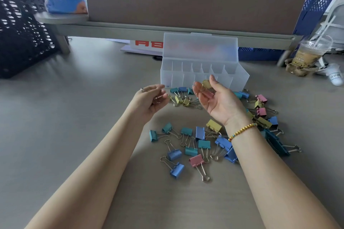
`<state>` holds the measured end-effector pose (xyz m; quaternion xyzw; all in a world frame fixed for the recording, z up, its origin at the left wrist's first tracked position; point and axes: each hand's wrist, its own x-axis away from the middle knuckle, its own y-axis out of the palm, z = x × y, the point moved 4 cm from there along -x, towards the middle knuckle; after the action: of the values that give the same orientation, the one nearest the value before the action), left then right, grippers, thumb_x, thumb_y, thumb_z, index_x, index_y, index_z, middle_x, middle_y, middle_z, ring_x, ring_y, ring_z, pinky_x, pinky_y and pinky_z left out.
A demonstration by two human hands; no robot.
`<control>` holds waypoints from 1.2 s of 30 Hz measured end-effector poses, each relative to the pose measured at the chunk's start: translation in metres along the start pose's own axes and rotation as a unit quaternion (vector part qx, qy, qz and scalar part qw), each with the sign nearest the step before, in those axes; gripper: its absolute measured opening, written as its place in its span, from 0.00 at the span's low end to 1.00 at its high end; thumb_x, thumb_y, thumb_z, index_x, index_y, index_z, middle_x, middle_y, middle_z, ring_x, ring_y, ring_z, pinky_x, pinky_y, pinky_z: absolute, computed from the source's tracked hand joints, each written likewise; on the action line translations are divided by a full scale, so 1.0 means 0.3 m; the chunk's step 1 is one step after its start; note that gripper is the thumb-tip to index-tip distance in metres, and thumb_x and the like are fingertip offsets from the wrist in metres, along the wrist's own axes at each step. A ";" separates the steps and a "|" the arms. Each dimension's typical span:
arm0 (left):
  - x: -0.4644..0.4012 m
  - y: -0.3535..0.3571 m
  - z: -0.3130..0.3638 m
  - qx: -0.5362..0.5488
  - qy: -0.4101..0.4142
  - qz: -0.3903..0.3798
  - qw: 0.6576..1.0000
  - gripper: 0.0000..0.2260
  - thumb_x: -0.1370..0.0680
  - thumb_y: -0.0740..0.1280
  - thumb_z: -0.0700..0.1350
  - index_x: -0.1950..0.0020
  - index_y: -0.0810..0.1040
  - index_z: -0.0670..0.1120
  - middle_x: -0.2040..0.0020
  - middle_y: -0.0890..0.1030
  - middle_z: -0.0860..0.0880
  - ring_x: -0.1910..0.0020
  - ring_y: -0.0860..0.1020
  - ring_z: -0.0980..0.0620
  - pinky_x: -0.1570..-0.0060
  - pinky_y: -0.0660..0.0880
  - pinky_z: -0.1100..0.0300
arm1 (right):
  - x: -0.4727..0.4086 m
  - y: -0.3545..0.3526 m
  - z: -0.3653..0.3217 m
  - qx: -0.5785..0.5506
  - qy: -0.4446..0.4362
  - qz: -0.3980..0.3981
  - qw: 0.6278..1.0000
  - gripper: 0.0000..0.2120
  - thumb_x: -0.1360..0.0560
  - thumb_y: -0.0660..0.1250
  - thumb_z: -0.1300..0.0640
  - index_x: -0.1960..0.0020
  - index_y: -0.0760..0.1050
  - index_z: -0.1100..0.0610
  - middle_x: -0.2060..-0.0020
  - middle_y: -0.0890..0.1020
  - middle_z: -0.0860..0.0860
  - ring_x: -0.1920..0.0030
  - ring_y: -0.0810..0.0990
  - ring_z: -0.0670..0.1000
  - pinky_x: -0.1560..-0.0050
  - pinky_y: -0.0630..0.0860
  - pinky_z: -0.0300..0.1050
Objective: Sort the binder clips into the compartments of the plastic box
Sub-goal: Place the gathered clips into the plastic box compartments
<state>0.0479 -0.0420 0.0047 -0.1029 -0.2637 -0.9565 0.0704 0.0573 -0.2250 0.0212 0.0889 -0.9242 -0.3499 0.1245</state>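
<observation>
A translucent plastic box (240,78) stands on the desk with its lid up and several narrow compartments showing. In front of it lie several binder clips, teal, blue, yellow and pink (195,160). My right hand (217,102) hovers palm up just before the box, with a yellow clip (206,84) and a pink clip (208,95) resting on its fingers. My left hand (150,98) hangs to the left of it, fingers curled loosely, and seems to hold nothing.
A black mesh basket (22,29) stands at the far left. An iced drink cup (309,55) in a cardboard holder sits at the far right. A brown divider panel (195,0) rises behind the box.
</observation>
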 end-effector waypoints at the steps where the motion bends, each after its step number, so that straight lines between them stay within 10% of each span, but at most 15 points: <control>1: -0.003 0.001 -0.003 -0.005 -0.002 0.001 1.000 0.08 0.20 0.60 0.40 0.57 0.75 0.41 0.67 0.73 0.48 0.80 0.74 0.59 0.75 0.77 0.66 | -0.001 0.003 0.000 -0.004 -0.007 -0.003 1.000 0.09 0.23 0.63 0.52 0.57 0.72 0.58 0.61 0.81 0.55 0.61 0.82 0.51 0.71 0.80 0.37; 9: -0.039 0.013 0.057 -0.370 0.086 0.059 0.923 0.25 0.18 0.50 0.55 0.67 0.74 0.44 0.71 0.71 0.50 0.74 0.64 0.53 0.74 0.61 0.64 | -0.020 0.004 -0.003 0.283 -0.051 0.051 0.956 0.17 0.23 0.61 0.44 0.65 0.70 0.54 0.71 0.74 0.49 0.70 0.74 0.46 0.71 0.75 0.38; 12: -0.066 0.024 0.049 -0.519 0.109 0.029 0.847 0.20 0.18 0.52 0.54 0.52 0.80 0.45 0.68 0.73 0.49 0.70 0.68 0.52 0.71 0.64 0.62 | -0.024 0.024 -0.017 0.563 -0.141 0.100 0.808 0.21 0.23 0.58 0.40 0.61 0.72 0.57 0.69 0.74 0.52 0.68 0.73 0.49 0.64 0.72 0.43; 15: -0.074 0.027 0.037 -0.724 0.166 0.031 0.669 0.15 0.22 0.59 0.58 0.42 0.78 0.54 0.50 0.81 0.48 0.55 0.78 0.47 0.59 0.73 0.59 | -0.036 0.032 0.016 0.762 -0.171 0.075 0.620 0.16 0.23 0.61 0.44 0.49 0.76 0.57 0.55 0.80 0.53 0.57 0.78 0.52 0.60 0.72 0.43; 17: -0.076 0.031 0.024 -0.765 0.173 0.017 0.619 0.19 0.25 0.62 0.63 0.40 0.77 0.55 0.44 0.80 0.49 0.47 0.78 0.46 0.53 0.73 0.58 | -0.049 0.019 0.043 0.826 -0.152 0.053 0.540 0.17 0.24 0.63 0.47 0.40 0.73 0.56 0.43 0.78 0.53 0.45 0.77 0.55 0.48 0.75 0.47; 30: -0.064 0.060 0.013 -0.733 0.155 -0.079 0.658 0.18 0.24 0.67 0.51 0.36 0.71 0.49 0.45 0.77 0.46 0.55 0.71 0.50 0.57 0.67 0.60 | -0.049 0.038 0.055 0.859 -0.189 0.017 0.476 0.18 0.23 0.63 0.47 0.37 0.73 0.54 0.43 0.77 0.55 0.42 0.75 0.56 0.46 0.72 0.46; 36: -0.060 0.039 0.016 -0.749 0.138 -0.071 0.644 0.13 0.25 0.66 0.52 0.51 0.68 0.45 0.64 0.68 0.53 0.65 0.66 0.51 0.70 0.62 0.61 | -0.046 0.027 0.044 0.852 -0.206 0.015 0.482 0.15 0.22 0.61 0.49 0.42 0.70 0.58 0.47 0.78 0.54 0.49 0.77 0.54 0.52 0.73 0.46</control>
<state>0.0683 -0.0481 0.0102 0.0315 0.5492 -0.8327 -0.0639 0.0661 -0.2073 0.0148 0.0624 -0.7703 0.6020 -0.2008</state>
